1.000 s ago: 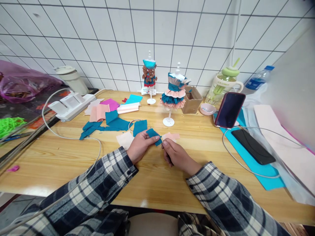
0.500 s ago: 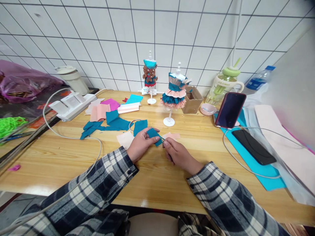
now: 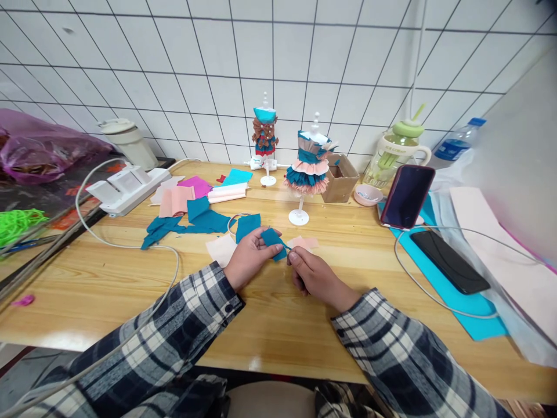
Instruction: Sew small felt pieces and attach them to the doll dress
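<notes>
Between thumb and fingers, my left hand (image 3: pixel 249 256) grips a small piece of teal crepe paper (image 3: pixel 271 237). Its right end narrows to a thin twisted point, pinched by the thumb and forefinger of my right hand (image 3: pixel 314 270). Both hands hover low over the wooden table (image 3: pixel 278 325). Just behind my left hand lies another teal crepe paper piece (image 3: pixel 249 225), with a pale pink piece (image 3: pixel 220 249) beside the wrist. Beyond my right hand rests a small peach piece (image 3: pixel 304 241), partly hidden.
A small dress form (image 3: pixel 307 168) in a ruffled paper dress stands ahead, another (image 3: pixel 264 136) behind it. Paper scraps (image 3: pixel 209 217) and a power strip (image 3: pixel 134 188) lie left. Right are a propped phone (image 3: pixel 407 196), a flat black phone (image 3: pixel 449 261) and a looping cable (image 3: pixel 418 293).
My hands stay almost in place. The teal paper's end between them looks slightly more gathered into a twist. Everything else lies as before.
</notes>
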Available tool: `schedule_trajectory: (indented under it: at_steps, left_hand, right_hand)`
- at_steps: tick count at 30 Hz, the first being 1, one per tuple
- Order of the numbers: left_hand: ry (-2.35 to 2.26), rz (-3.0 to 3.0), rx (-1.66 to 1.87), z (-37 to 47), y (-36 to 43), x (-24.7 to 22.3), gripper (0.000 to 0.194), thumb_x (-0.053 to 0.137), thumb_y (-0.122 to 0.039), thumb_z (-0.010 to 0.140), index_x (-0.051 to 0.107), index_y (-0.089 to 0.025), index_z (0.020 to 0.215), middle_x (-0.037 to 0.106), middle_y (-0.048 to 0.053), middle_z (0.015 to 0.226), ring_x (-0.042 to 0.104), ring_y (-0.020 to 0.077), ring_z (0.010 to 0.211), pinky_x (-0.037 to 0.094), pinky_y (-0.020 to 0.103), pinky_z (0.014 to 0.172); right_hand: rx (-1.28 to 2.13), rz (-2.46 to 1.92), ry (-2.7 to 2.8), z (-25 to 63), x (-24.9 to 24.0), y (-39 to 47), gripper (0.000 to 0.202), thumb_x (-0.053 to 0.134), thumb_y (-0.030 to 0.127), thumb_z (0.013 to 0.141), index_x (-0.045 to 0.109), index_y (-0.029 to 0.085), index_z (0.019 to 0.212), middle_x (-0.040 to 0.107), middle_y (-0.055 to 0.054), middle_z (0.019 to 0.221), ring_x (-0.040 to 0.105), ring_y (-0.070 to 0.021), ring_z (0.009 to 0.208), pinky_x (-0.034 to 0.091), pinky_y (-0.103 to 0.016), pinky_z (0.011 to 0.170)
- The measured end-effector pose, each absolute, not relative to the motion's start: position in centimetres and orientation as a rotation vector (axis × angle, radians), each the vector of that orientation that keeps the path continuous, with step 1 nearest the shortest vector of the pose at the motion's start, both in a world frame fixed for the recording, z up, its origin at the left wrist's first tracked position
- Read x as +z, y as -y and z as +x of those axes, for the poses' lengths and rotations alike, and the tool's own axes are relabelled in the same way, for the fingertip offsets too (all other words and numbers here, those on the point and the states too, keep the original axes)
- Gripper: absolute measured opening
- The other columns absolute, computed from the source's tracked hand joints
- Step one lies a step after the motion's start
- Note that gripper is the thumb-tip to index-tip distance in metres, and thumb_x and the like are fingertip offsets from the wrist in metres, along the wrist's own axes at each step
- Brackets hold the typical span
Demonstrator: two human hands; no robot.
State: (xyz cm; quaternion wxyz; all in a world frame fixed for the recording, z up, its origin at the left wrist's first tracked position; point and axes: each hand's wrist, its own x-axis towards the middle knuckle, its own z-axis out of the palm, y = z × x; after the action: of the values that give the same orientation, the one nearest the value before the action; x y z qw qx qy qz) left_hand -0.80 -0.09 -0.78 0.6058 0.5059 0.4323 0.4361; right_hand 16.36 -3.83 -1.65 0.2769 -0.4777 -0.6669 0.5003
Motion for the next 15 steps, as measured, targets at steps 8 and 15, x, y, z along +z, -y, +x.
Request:
schedule_trajectory:
  at_steps: [8,15]
  left_hand:
    - [-1.050,1.208,0.978,-0.64,0.29,-0.62,0.038,0.077,-0.030,0.064,0.058,-0.016,0.094,0.063,-0.003,0.067,0.058,0.0112,0.061,0.044,0.022,0.059]
    - [-1.031,1.195,0.983,-0.60,0.29,-0.61,0.038,0.077,-0.030,0.063,0.058,-0.017,0.093,0.064,-0.002,0.070,0.059,0.0120,0.063,0.045,0.022,0.061]
  right_hand:
    - [1.309,-1.250,1.773,16.10,-1.69,3.81,0.030,0.025,0.048,0.095,0.038,0.024,0.082,0.049,0.008,0.049,0.044,-0.0099,0.037,0.035,-0.022,0.042]
    - [1.210,-1.265,1.811,16.07,-1.46,3.84,0.028,0.028,0.044,0.096,0.038,0.023,0.078,0.048,0.007,0.051,0.046,-0.0106,0.045,0.035,-0.023,0.049]
